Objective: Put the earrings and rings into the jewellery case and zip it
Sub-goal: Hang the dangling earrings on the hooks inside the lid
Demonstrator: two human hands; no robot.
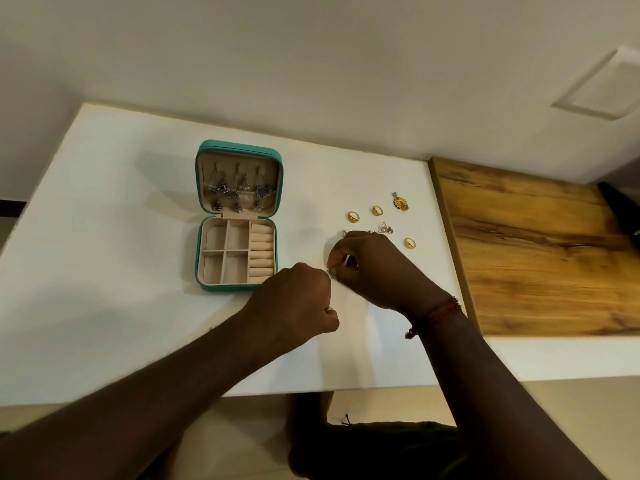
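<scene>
Pinching a small silvery piece [329,270] between both hands: left hand [298,299] and right hand [375,268] meet fingertip to fingertip low over the white table [121,237], fingers curled on it. It's too small to tell whether it's a stud or a backing. Red thread [443,311] sits on the right wrist. My read: an earring is being sorted out before stowing. Best to keep it low so a dropped part can't roll off, grip the post rather than the stone, then carry it to the jewellery case [225,287], open flat just left of the hands. The lid holds dark earrings [239,188]; compartments and ring rolls [261,252] look unfilled. 3 gold rings [354,217], a gold pendant-like piece [400,201] and silver earrings [385,228] lie loose beyond the right hand. Wooden board [540,247] to the right, cream wall [311,64] behind.
</scene>
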